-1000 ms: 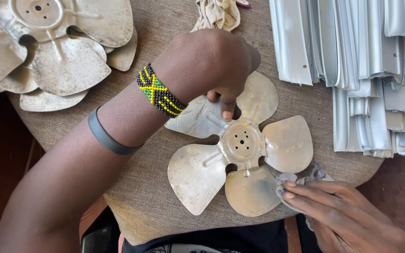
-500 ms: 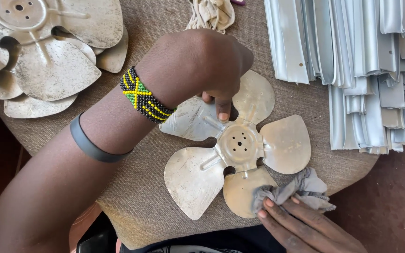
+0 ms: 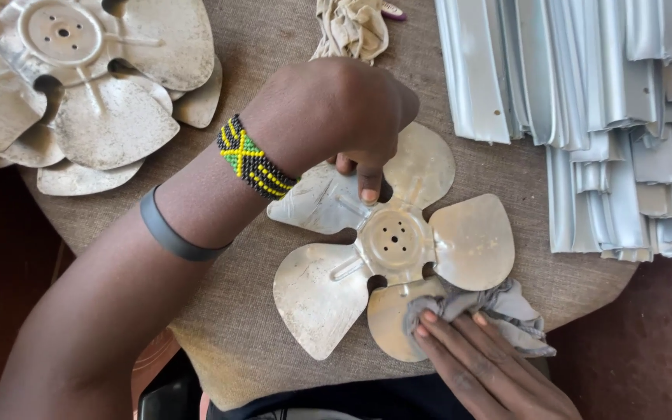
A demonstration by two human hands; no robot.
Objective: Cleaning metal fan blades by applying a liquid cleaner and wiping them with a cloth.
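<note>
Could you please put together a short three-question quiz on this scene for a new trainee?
1. True or false: the left hand presses fingers on the silver five-bladed metal fan blade lying on the brown woven cloth-covered table.
2. What does the right hand press against the fan's near blade?
A. a brush
B. a crumpled grey cloth
C. a screwdriver
3. Fill in: the stack of similar metal fan blades lies at the table's far ____ side, the pale grey metal strips opposite.

Key: 1 true; 2 B; 3 left.
</note>
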